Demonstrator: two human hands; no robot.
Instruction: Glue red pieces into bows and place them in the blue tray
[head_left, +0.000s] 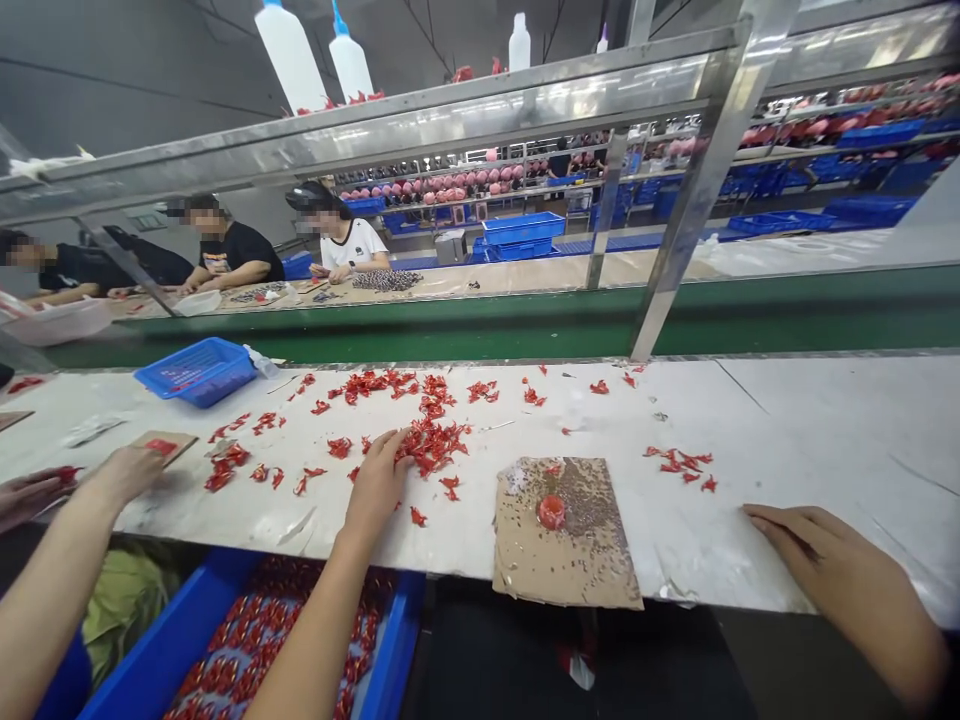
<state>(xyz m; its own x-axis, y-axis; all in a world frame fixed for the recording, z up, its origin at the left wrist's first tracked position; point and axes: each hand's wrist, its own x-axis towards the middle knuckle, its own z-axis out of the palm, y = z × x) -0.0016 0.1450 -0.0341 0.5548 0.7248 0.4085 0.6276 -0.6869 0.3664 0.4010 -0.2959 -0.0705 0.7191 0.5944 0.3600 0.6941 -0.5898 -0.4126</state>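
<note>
My left hand point(377, 482) reaches forward over the white worktable point(825, 430), its fingers stretched out with the tips on a heap of small red pieces point(435, 442). My right hand point(814, 545) lies flat on the table near the front edge, fingers extended toward the left and holding nothing. Between my hands lies a brown cardboard square point(577, 560) speckled with glue marks, with a round red blob point(551, 512) in its middle. More red pieces point(679, 462) are scattered to the right of the cardboard.
A blue bin point(180, 640) of red pieces sits below the table edge. A blue basket point(199, 370) stands at the back left. A co-worker's arm and hand point(120, 472) rest at the left near another cardboard point(161, 445). Beyond the green conveyor point(525, 325), people work under a metal shelf.
</note>
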